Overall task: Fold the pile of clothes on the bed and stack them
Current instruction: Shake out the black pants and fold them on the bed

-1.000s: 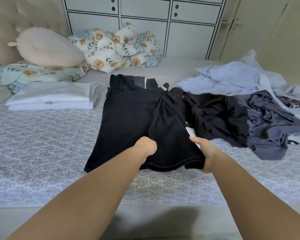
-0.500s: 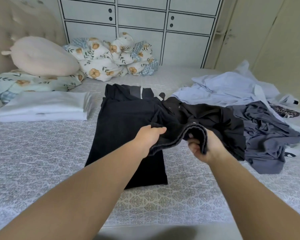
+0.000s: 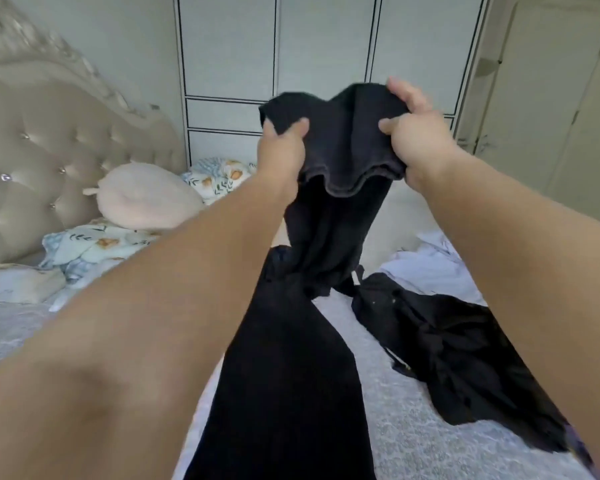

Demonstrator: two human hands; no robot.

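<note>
Both hands hold one black garment up in the upper centre of the frame. Left hand has its grip clamped on the left side of the garment's bunched top, thumb pressed over the cloth in front and fingers hidden behind it. Right hand has its grip clamped on the right side, fingers curled over the top fold and thumb pinching the front. Between the two hands a hemmed edge sags in a shallow curve. Below it the dark cloth hangs straight down, narrows near the middle of the frame, then widens into a long panel that runs to the bottom edge and rests on the bed, which has a pale patterned cover.

To the lower right of the frame, just beside the hanging garment, a second crumpled black garment lies flat on the bed. Above it, at the right middle, a pale blue garment lies rumpled, partly hidden by the right forearm.

At the left of the frame stands a tufted beige headboard. Against it rests a round pale pink cushion, and below and behind that cushion lies floral bedding with orange blossoms. A white wardrobe with dark-lined panels fills the upper centre behind the hands, and a cream door is at the upper right.
</note>
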